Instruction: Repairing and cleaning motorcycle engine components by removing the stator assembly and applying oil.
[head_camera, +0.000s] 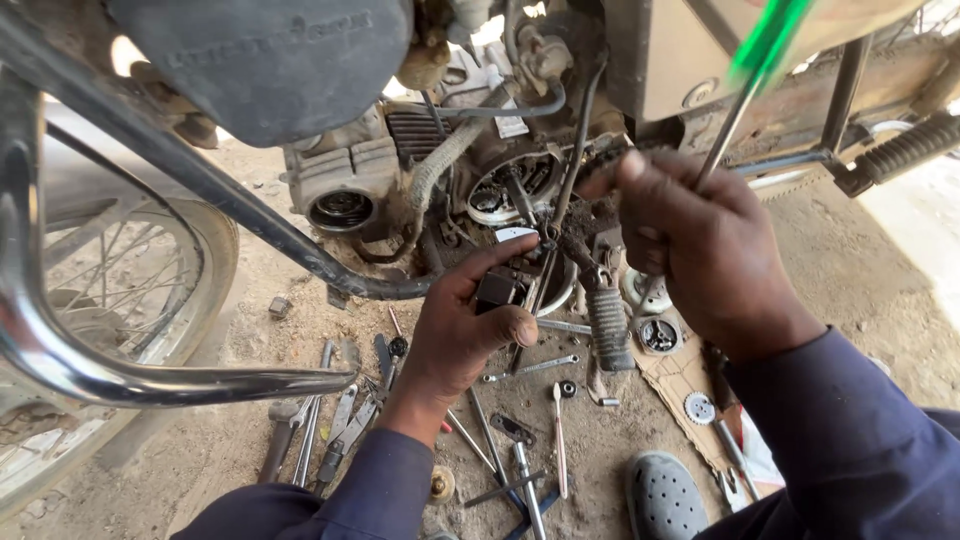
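**Two hands at an open motorcycle engine, head view**

Two hands meeting at the exposed side of the engine (520, 190), low on a motorcycle parked on sandy ground. Left hand (470, 325) closed around a small black part (497, 288), thumb across its front, fingers curled behind; part held just below the open round casing and touching the dark linkage there. Right hand (690, 250) clenched on a screwdriver (745, 85) with a translucent green handle, metal shaft running down through the fist, tip hidden behind the fingers near the engine opening. Both wrists in dark blue sleeves.

Directly beneath the hands: ribbed rubber footpeg (607, 325), hanging almost upright. Beside it, a round metal cover (659, 335) lying on a piece of cardboard (685, 380), with a small toothed gear (699, 407) nearby. Further out on the dirt: scattered wrenches (310, 425), pliers, bolts and loose spanners between the sleeves. At bottom centre, a grey perforated clog (665, 495). Left of frame: chrome crash bar (120, 375) curving in front of a spoked wheel (120, 290). Above: dark fuel tank (270, 60).
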